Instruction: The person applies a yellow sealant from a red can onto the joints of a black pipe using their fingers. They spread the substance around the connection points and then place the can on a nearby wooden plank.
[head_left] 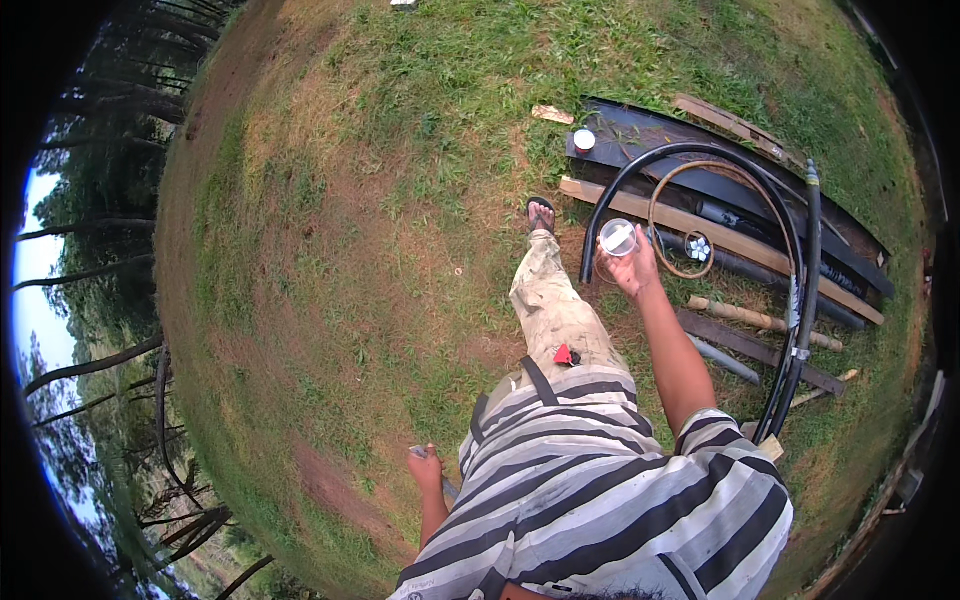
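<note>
In my right hand (pixel 634 268), raised in front of me and closed from below, is a clear round container (pixel 618 236). Something whitish shows inside it. My left hand (pixel 426 467) hangs low beside my hip, its fingers curled around a small greyish thing that is too small to name. Beyond the right hand, a black hose (pixel 690 150) curves in a big loop over stacked boards and pipes. A thin brown hose (pixel 652 205) coils inside that loop, with a white and blue piece (pixel 698 248) near its small ring.
On a dark sheet (pixel 640 125) stands a white-topped tin (pixel 584 140). Wooden planks (pixel 740 238), a bamboo pole (pixel 750 318) and a grey pipe (pixel 725 360) lie to the right. Grass (pixel 400 200) with bare patches surrounds me; trees (pixel 110 230) rise at the left.
</note>
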